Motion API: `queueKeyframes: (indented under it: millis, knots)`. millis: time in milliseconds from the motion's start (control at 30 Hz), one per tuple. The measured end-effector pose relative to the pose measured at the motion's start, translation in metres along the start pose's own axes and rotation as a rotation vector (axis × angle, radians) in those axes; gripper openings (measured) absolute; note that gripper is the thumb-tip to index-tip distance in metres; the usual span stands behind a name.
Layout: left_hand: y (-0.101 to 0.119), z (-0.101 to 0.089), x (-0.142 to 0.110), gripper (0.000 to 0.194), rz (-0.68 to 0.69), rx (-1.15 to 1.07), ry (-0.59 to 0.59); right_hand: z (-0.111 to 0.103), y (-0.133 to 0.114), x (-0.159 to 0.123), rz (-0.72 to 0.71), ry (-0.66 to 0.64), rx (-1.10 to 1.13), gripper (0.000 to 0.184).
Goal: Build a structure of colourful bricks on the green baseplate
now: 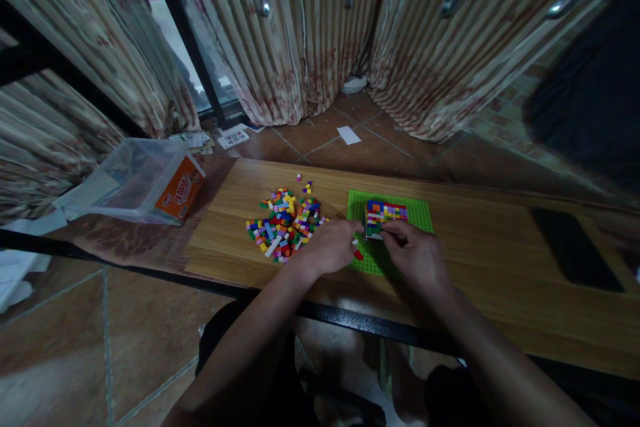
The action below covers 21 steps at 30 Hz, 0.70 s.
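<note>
A block of many-coloured toy bricks [386, 211] stands on a green studded baseplate [419, 209]. At its near right corner my right hand [419, 257] is closed in a pinch, fingertips against the bricks; whatever lies between them is hidden. My left hand [334, 245] rests over the baseplate's left edge, its fingers curled closed beside the block. A red brick [359, 255] shows just under the left fingers. What the left hand holds, if anything, I cannot make out. Left of it spreads a pile of loose toy bricks [280, 223], partly covered by the hand.
A clear plastic box [135, 180] with an orange label lies at the table's left end. A dark flat slab [575, 247] lies on the wooden table [480, 267] at right. Striped curtains [320, 33] hang behind, and paper [349, 135] lies on the tiled floor.
</note>
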<state>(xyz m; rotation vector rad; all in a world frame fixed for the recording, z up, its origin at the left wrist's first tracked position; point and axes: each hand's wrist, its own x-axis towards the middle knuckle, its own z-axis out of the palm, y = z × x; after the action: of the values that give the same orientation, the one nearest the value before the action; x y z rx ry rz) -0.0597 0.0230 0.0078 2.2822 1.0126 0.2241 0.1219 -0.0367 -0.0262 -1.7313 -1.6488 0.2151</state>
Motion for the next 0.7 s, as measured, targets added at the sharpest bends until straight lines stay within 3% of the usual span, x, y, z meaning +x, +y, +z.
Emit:
queueKeyframes:
  millis: [700]
  knots:
    - [0.003, -0.006, -0.001, 0.032, 0.010, -0.028, -0.011, -0.001, 0.000, -0.014, -0.183, -0.067, -0.166, 0.033]
